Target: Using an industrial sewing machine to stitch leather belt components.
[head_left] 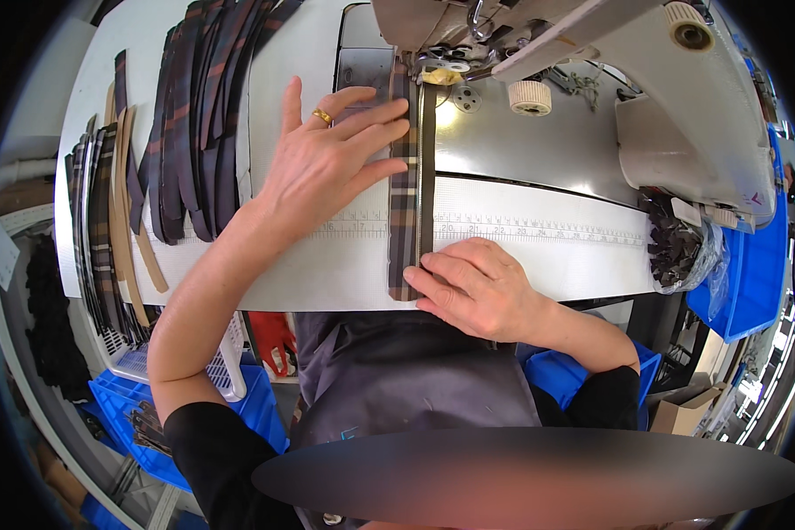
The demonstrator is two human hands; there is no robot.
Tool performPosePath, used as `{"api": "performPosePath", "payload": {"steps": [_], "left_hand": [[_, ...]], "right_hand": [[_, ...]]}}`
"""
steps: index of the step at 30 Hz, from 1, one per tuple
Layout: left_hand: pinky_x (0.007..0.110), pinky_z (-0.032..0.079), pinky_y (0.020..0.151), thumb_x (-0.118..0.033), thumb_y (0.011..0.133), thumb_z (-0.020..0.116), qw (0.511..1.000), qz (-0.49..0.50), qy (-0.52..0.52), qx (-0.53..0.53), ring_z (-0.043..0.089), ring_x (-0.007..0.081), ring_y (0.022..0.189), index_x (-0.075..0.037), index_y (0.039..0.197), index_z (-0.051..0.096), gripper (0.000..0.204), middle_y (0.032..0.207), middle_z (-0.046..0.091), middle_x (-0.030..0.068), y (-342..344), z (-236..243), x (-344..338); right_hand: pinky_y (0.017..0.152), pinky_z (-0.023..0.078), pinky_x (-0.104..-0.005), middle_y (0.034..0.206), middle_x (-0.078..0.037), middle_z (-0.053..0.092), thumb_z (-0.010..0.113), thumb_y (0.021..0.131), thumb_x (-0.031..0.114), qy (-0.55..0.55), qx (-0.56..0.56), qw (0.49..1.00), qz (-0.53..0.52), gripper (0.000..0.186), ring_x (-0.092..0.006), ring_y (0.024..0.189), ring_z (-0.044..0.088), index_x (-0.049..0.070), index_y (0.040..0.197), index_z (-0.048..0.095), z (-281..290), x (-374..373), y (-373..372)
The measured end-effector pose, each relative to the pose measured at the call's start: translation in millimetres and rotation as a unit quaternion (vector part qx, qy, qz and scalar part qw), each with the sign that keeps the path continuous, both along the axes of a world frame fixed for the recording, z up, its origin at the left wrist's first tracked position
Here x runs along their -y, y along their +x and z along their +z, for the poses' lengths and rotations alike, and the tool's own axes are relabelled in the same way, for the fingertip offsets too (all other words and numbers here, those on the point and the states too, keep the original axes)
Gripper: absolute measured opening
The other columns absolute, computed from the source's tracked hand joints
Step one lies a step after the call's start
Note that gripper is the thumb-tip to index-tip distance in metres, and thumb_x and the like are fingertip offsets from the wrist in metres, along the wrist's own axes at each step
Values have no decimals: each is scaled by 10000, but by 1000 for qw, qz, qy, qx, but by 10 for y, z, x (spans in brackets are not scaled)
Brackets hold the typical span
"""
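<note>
A plaid fabric strip [403,208] in brown, black and cream lies lengthwise on the white table, its far end at the sewing machine's needle area [440,75]. Along its right side runs a narrow dark strip [427,168] with a pale edge. My left hand [331,155], wearing a gold ring, is spread open with its fingertips resting on the plaid fabric's left part. Down at the near end, my right hand [477,287] pinches the fabric's right edge between thumb and fingers. What sits under the presser foot is too small to make out.
The sewing machine [680,124] rises at the far right. Dark plaid strips [199,124] lie at the far left, beside bundles of striped and tan strips [119,212]. A ruler tape [539,228] crosses the table. Blue bins [740,274] and a white basket [230,358] stand around the edges.
</note>
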State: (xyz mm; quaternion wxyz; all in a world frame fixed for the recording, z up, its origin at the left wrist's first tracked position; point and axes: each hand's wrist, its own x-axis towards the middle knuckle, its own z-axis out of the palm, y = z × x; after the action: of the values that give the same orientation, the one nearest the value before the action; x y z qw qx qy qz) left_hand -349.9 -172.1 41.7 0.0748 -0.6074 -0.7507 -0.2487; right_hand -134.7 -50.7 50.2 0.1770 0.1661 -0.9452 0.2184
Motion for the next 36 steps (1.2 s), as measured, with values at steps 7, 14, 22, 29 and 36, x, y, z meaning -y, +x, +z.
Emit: {"api": "performPosePath", "payload": {"steps": [7, 14, 22, 29, 36], "left_hand": [[681, 215, 1035, -302, 788, 726, 999, 20, 1, -46, 542, 172, 1173, -155, 1069, 695, 318, 1198, 648, -70, -1, -32, -16], [687, 208, 1032, -289, 790, 723, 999, 33, 7, -34, 540, 175, 1179, -163, 1086, 693, 323, 1190, 649, -69, 15, -45, -25], [678, 200, 1045, -261, 801, 718, 999, 13, 24, -45, 553, 160, 1157, -137, 1076, 696, 303, 1190, 651, -50, -2, -70, -48], [667, 226, 1048, -258, 798, 720, 999, 10, 16, -42, 572, 155, 1132, -129, 1081, 696, 312, 1184, 658, -41, -16, -85, -48], [659, 267, 1032, -231, 808, 710, 999, 2, 18, -45, 557, 165, 1150, -113, 1107, 678, 323, 1210, 632, -20, -5, -50, -84]], "right_hand": [[748, 512, -340, 1009, -61, 590, 795, 659, 162, 3, -3, 1000, -14, 452, -226, 934, 561, 44, 1077, 668, 9, -91, -156], [762, 506, -352, 1022, -61, 588, 803, 640, 149, 18, 6, 999, -25, 474, -240, 962, 559, 54, 1084, 667, 27, -227, -315], [819, 481, -360, 1027, -37, 555, 765, 706, 185, 28, -4, 998, -54, 371, -231, 994, 529, 76, 1048, 675, 10, -371, -522], [810, 484, -354, 1022, -37, 561, 764, 722, 162, 10, -12, 998, -66, 340, -230, 966, 539, 83, 1043, 683, -11, -493, -689], [811, 470, -360, 1048, -68, 593, 742, 735, 81, -22, -9, 998, -62, 367, -268, 965, 554, 53, 1094, 668, -55, -644, -831]]}}
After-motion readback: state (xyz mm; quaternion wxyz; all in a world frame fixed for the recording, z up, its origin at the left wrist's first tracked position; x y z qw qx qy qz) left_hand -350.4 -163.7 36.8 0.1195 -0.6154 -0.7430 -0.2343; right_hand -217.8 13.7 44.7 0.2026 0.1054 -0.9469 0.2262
